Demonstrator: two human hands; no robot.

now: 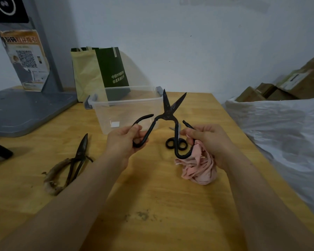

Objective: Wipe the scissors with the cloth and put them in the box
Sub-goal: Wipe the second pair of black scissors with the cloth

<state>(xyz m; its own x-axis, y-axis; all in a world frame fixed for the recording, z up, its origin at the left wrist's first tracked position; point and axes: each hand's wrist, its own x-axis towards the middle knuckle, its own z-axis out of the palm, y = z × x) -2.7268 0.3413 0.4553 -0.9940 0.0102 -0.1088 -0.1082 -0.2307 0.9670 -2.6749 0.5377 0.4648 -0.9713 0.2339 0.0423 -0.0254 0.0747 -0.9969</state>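
Scissors spread open between both hands

Far left: grey stand [25, 109], base on the table [152, 205], poster on its upright. In front of it we note a pair of rusty shears [78, 158] lying flat, blades closed, tips pointing away, handles wrapped in ragged brown material.

Behind, against the wall: green and cream bag [100, 73], upright. Just before it stands the clear box [127, 105], lidless, grey clips at its ends.

Centre: our left hand [123, 140] grips the left handle loop of the black scissors [166, 115], fingers curled round the bar. The scissors are held up off the table, blades parted in a V and pointing upward, overlapping the box's near right corner from this view. They are not in the box.

Below them a pair of small scissors [176, 144] with black ring handles lies on the table.

Our right hand [207, 140] pinches the right handle loop and also holds the pink cloth [199, 169], bunched in the palm and hanging below. We cannot tell whether the cloth touches the table.

Right: white plastic sheet [279, 133], with cardboard cartons [288, 84] stacked behind it.
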